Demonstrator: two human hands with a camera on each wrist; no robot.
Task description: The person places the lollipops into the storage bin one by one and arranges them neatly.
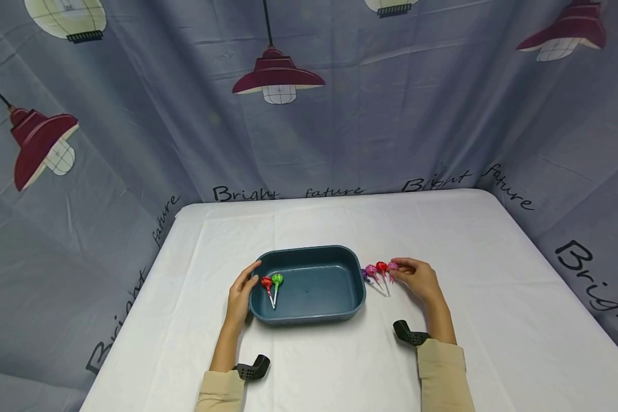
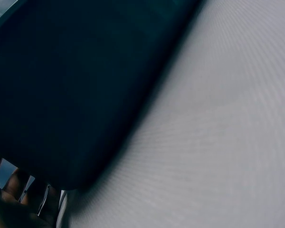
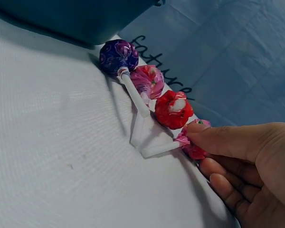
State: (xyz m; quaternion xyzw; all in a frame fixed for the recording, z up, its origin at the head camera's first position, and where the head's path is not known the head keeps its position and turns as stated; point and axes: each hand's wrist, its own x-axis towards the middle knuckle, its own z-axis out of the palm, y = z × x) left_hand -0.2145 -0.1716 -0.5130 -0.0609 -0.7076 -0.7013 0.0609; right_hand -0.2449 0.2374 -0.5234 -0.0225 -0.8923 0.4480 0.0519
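Just right of a dark blue-green plastic tub (image 1: 316, 292), pinching a round pink shiny-wrapped lollipop (image 3: 193, 150) with the right hand (image 1: 418, 280). Holding the tub's left end with the left hand (image 1: 239, 294)

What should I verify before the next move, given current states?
1. Right hand pinches the rightmost pink lollipop: ok.
2. Left hand touches the left end of the tray: ok; firmness cannot tell.
3. Room in tray: ok; red lollipop and green lollipop lie at the left, right side bare.
4. Pinched lollipop free of the red one beside it: cannot tell, they overlap in the right wrist view.
5. All lollipops in tray: not ok, four outside.
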